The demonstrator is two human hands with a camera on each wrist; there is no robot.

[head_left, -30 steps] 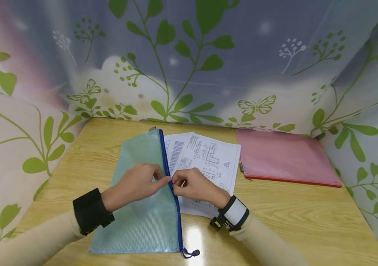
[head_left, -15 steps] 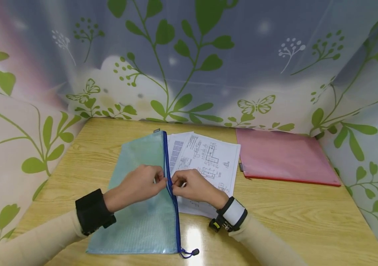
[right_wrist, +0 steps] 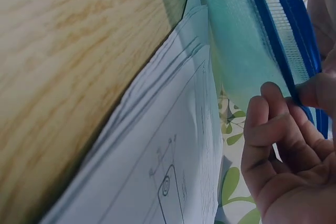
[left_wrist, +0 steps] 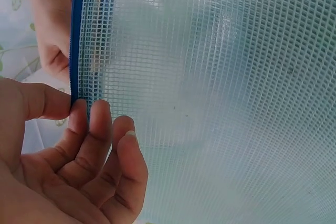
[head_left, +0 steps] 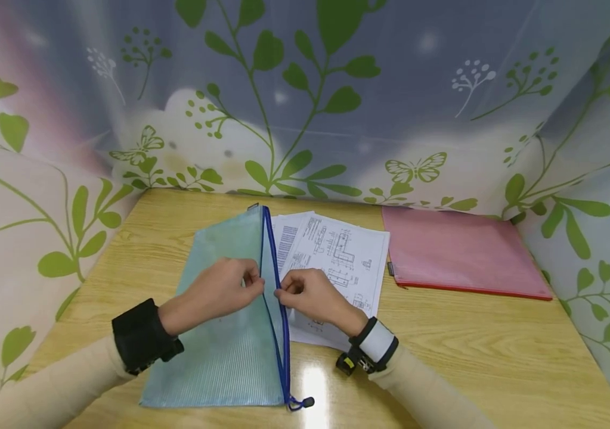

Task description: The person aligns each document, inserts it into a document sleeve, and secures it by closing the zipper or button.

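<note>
A translucent light-blue mesh zipper pouch (head_left: pixel 224 357) lies on the left of the table, its dark-blue zipper edge facing right. My left hand (head_left: pixel 224 290) pinches one side of the opening between thumb and index finger, plain in the left wrist view. On the opposite side, my right hand (head_left: pixel 318 298) pinches the other zipper edge (right_wrist: pixel 281 51). Between the two edges the mouth of the pouch gapes in a narrow wedge. Printed sheets (head_left: pixel 337 250) with technical drawings lie partly under my right hand, just right of the pouch.
A pink zipper pouch (head_left: pixel 460 253) with a red zipper lies flat at the back right of the wooden table (head_left: pixel 476 351). A blue cord pull (head_left: pixel 302 403) hangs off the pouch's near corner. Patterned fabric (head_left: pixel 305 119) walls the table's back and sides.
The two zipper edges were together a second ago; now they are spread apart. My left hand has moved slightly left with its edge, while my right hand has stayed nearly in place.
</note>
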